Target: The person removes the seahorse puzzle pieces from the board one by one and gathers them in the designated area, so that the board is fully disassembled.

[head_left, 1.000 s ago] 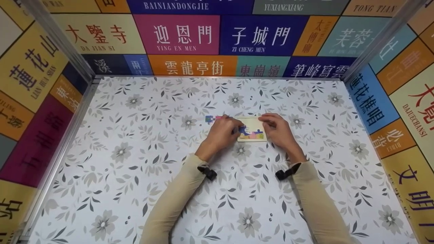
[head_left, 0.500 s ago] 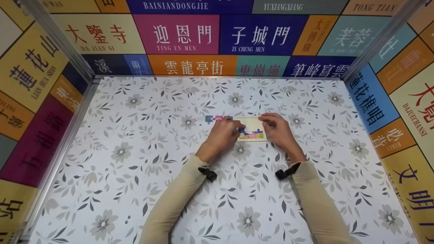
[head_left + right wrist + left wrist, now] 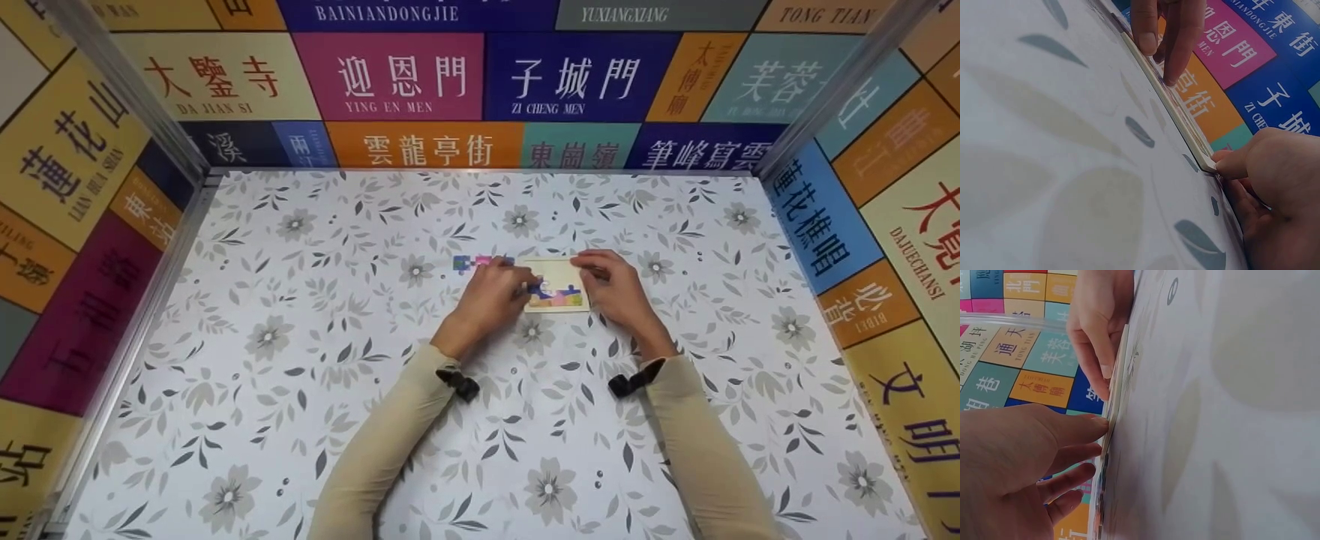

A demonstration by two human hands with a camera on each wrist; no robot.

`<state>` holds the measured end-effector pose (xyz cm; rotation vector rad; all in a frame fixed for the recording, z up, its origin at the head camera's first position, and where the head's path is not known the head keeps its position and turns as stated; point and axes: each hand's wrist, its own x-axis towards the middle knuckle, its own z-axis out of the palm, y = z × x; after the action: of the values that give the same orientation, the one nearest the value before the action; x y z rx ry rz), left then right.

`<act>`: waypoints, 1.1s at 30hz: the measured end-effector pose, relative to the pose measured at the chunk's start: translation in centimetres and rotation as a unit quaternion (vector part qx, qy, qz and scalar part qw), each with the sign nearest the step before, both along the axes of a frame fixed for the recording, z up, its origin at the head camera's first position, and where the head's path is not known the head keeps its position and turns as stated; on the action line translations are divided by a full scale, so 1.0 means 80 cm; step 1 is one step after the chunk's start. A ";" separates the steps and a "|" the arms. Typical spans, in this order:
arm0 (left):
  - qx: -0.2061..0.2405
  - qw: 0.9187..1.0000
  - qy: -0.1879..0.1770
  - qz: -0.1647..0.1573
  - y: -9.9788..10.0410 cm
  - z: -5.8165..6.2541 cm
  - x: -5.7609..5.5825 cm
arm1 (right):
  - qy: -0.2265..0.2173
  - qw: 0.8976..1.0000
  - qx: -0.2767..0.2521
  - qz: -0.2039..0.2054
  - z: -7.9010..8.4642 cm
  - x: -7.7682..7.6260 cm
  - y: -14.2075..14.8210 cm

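Observation:
A small cream-framed jigsaw puzzle board (image 3: 556, 270) lies flat on the table in the head view. Blue, pink and yellow-green puzzle pieces (image 3: 566, 298) fill its near part; its far part shows bare cream. My left hand (image 3: 491, 298) is over the board's left side, a fingertip touching the blue pieces there. Seen from the right wrist, that hand's thumb and finger stand apart, with fingers fairly straight. My right hand (image 3: 616, 289) holds the board's right side, its thumb (image 3: 1230, 163) against the near corner and a finger reaching the far edge. The left palm hides part of the board's left edge.
Loose puzzle pieces, one blue-green (image 3: 461, 263) and one pink (image 3: 482, 261), lie behind and left of the left hand, partly covered by it. The table (image 3: 300, 420) has a floral cover. Printed panels (image 3: 405, 75) wall it at the back and both sides.
Between one second and half a second ago, my left fingers shifted slightly, uncovering more of the loose pieces behind. The right hand and the board stay put.

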<state>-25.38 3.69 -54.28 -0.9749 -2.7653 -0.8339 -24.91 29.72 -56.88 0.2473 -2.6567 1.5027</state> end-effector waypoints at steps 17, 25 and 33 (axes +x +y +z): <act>0.005 1.000 0.001 -0.010 0.001 -0.001 0.000 | 0.019 1.000 -0.007 0.008 -0.003 0.000 0.000; 0.001 1.000 0.008 -0.006 0.001 0.001 0.002 | 0.012 1.000 -0.007 0.006 0.000 0.001 0.000; -0.004 1.000 0.003 -0.005 0.002 0.001 0.003 | 0.006 1.000 -0.004 0.000 0.001 0.000 0.000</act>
<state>-25.15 3.84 -54.19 -0.9922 -2.7618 -0.8213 -24.95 29.73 -56.81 0.2558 -2.6401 1.5079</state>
